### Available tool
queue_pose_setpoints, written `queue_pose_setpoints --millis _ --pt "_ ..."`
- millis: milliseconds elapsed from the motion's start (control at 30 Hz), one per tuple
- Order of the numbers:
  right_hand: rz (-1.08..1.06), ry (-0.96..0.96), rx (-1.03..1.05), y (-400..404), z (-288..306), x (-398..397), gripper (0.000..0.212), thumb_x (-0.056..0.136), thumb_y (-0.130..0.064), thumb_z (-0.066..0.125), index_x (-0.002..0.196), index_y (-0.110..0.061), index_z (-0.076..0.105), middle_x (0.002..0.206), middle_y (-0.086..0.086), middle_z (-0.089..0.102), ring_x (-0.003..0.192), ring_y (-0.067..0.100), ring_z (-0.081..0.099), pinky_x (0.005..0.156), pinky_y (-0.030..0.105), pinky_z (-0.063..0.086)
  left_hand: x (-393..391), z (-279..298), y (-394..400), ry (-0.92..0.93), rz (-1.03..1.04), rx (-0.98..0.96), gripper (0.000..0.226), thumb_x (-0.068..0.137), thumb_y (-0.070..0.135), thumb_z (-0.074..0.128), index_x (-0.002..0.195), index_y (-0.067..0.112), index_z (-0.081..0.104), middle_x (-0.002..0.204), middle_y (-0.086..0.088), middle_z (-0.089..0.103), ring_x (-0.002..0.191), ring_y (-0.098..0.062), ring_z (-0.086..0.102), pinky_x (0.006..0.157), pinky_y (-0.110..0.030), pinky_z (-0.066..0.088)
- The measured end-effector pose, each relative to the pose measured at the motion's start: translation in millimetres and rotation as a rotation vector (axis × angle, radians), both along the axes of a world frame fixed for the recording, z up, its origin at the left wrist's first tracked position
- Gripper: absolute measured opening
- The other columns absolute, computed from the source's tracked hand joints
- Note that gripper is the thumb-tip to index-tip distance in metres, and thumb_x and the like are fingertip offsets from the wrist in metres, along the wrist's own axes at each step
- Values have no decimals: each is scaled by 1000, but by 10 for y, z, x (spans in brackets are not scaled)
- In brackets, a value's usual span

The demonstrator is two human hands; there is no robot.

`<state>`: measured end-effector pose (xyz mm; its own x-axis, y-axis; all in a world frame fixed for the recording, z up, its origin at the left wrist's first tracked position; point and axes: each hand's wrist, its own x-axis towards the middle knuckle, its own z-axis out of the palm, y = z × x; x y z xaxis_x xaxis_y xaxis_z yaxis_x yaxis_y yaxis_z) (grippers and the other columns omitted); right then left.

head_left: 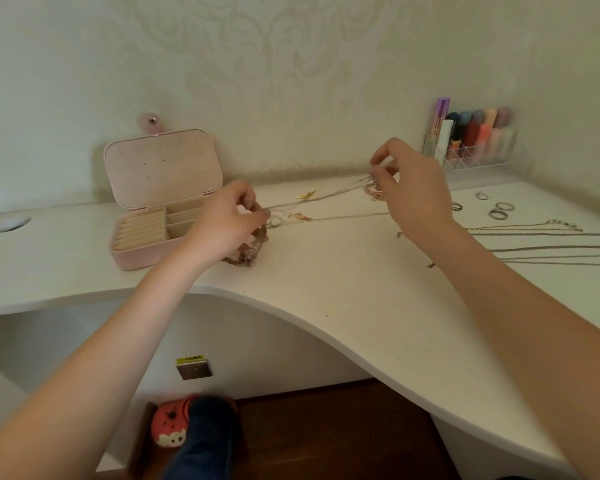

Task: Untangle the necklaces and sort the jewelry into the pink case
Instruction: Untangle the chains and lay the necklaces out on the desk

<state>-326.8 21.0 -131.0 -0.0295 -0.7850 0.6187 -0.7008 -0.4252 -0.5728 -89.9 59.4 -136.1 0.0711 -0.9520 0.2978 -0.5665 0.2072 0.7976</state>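
1. The untangling was in hand; the left hand (227, 216) pinched one end of the tangled chains (326, 206) above a beaded bracelet (248, 249), while the right hand (407, 183) pinched the other end, fingers closed on it; the strands ran taut between them over the white desk (326, 289).
2. The pink case (153, 209) stood open at the far left, its compartments seemingly unfilled; several rings (497, 211) and straightened necklaces (551, 244) lay at the right.
3. Next, I judged, the knot wanted gentle teasing apart; pulling harder would likely tighten it.
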Motion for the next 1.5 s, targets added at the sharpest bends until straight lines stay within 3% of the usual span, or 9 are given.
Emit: queue_pose_setpoints --millis 167,300,400,533,700,800,1000,1233,1500 --pt "-7 135 22 -12 -44 59 11 96 -29 50 101 -20 55 85 0 67 80 24 61 67 36 49 59 -48 13 69 18 54 21 92 28 57 77 17 47 49 1 44 41 -13 37 48 -24 29" --pt "-92 192 19 -38 -70 15 13 97 -27 49 104 -19 55 84 -1 63 81 24 56 62 32 41 130 -11 100 -51 -46 52 34 87 37 62 60 19 66 65 -10 42 54 -20 37 56 -28 27" --pt "-152 136 48 -67 -96 -107 12 96 -25 49 104 -18 56 84 0 61 80 25 56 66 35 45 219 40 170 37 -60 114 38 85 35 64 49 25 62 47 13 41 40 -9 32 40 -18 24" --pt "-178 90 79 -81 -100 -160 13 96 -27 52 103 -18 58 88 7 66 78 24 57 68 37 48 300 58 217 27 -38 208 28 84 42 62 65 22 67 34 10 27 36 -6 21 43 -19 15" --pt "-178 111 66 -74 -91 -126 14 96 -28 51 105 -18 57 90 7 66 82 19 47 69 37 46 415 137 289 -138 -82 206 9 71 31 78 75 23 76 75 -1 73 68 -8 55 60 -16 41" --pt "-163 106 65 -76 -100 -126 14 96 -28 51 104 -18 58 88 3 65 80 17 47 66 32 42 444 182 310 -234 -108 148 14 76 18 76 90 21 74 79 6 69 74 -3 54 58 0 38" --pt "328 -297 209 -11 -39 116 8 92 -17 60 99 -13 58 77 3 71 62 9 63 56 19 49 374 259 304 -8 -128 20 20 96 7 49 104 13 66 46 20 54 42 4 45 48 -8 34" --pt "487 33 311 116 -157 399 13 87 -31 66 96 -22 70 92 -11 70 83 7 61 70 17 43 314 361 326 200 -119 -76 18 91 11 58 93 25 68 72 7 69 44 -8 45 37 -15 29" --pt "782 -168 501 438 -74 806 22 91 -28 60 111 -17 60 102 -12 65 89 6 64 74 17 49 -2 358 320 257 -254 -59 12 86 8 63 95 16 67 78 4 71 49 -5 52 35 -17 31"
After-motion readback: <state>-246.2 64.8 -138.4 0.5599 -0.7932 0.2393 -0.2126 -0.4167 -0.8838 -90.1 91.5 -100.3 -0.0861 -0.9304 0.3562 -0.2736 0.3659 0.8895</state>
